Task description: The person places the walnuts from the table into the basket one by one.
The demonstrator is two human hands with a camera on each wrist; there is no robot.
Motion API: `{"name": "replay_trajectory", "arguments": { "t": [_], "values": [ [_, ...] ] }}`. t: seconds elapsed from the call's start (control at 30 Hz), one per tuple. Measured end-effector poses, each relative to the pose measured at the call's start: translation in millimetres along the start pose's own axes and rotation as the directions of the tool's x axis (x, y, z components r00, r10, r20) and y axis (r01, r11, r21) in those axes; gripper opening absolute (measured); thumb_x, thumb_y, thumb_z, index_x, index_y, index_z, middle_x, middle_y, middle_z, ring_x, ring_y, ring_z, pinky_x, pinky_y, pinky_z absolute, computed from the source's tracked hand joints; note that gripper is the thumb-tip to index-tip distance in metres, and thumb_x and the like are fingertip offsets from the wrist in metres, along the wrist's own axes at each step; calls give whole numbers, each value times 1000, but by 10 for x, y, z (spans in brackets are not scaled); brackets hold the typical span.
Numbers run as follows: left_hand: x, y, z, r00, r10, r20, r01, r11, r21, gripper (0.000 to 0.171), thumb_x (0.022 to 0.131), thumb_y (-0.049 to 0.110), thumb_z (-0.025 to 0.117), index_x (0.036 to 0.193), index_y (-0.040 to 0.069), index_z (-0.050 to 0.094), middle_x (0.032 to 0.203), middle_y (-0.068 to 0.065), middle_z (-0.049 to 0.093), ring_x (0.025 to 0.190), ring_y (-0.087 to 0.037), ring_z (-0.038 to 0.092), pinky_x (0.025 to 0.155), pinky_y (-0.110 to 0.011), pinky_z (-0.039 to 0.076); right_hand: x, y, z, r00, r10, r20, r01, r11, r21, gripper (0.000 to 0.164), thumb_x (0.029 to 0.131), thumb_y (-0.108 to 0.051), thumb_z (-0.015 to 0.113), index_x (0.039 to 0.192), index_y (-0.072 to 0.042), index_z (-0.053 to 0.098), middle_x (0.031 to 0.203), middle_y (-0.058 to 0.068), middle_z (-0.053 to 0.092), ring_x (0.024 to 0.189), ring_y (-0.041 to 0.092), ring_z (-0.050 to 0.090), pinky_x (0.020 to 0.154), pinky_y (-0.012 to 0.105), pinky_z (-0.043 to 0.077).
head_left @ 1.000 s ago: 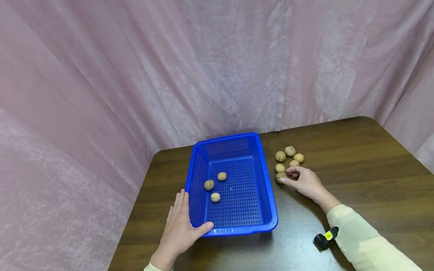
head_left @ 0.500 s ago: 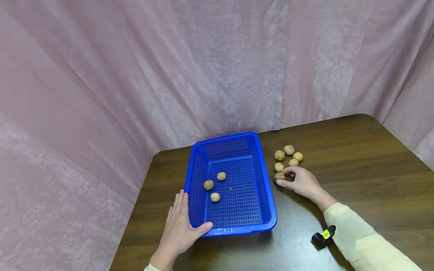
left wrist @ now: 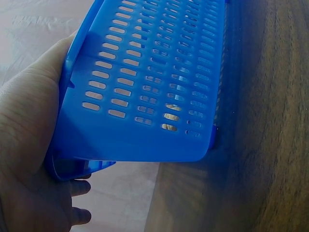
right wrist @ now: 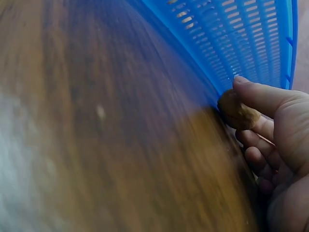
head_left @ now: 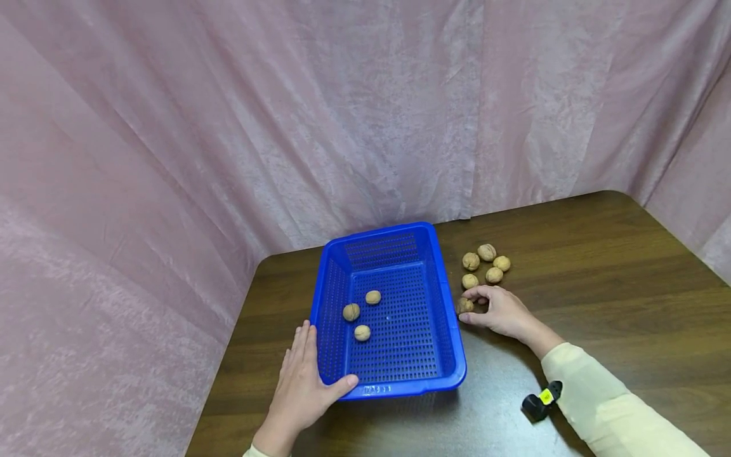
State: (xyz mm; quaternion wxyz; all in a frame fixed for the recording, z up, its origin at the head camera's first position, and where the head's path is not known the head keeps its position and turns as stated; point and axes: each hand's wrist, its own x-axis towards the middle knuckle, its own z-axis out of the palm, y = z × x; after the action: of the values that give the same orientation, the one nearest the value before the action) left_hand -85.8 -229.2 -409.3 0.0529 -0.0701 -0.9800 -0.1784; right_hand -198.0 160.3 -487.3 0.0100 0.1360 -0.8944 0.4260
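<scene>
A blue perforated plastic basket (head_left: 394, 386) stands on the table with three walnuts (head_left: 351, 311) on its floor. My left hand (head_left: 299, 387) rests on its near left corner, fingers extended along the left rim and thumb on the front rim. The left wrist view shows the basket's slotted wall (left wrist: 140, 140) beside that palm. Just right of the basket, my right hand (head_left: 502, 312) pinches a brown walnut (right wrist: 236, 110) between thumb and fingers, close against the outer basket wall. Several other walnuts (head_left: 471, 261) lie in a loose group behind that hand.
The dark wooden table (head_left: 594, 266) extends right of the walnuts, with its back edge against a pink curtain (head_left: 400, 114). A small black device (head_left: 539, 405) with a yellow label is at the right sleeve (head_left: 599, 393).
My right hand has drawn the nearest walnut slightly left and toward me, away from the group and nearer the basket. The left hand and basket look unmoved.
</scene>
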Motion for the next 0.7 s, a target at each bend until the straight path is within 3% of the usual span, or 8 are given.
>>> {"name": "replay_trajectory", "arguments": {
  "t": [0.3,0.7],
  "values": [
    [-4,7,5,1000,-3,-10,3,1000,-6,120,70,66,73,151,-2,18,160,-12,10,147,-29,6,112,-58,15,11,-11,43,999,-31,-6,31,999,-45,51,74,-45,80,114,-15,70,102,0,67,96,21,61,82,42,47],
    [-3,-1,10,1000,2,-14,-2,1000,0,126,67,83,58,152,-2,19,160,-11,10,146,-29,7,112,-58,16,-8,1,41,998,-55,-13,54,996,-67,46,74,-41,82,110,-15,71,101,1,67,97,22,61,83,43,48]
  ]
}}
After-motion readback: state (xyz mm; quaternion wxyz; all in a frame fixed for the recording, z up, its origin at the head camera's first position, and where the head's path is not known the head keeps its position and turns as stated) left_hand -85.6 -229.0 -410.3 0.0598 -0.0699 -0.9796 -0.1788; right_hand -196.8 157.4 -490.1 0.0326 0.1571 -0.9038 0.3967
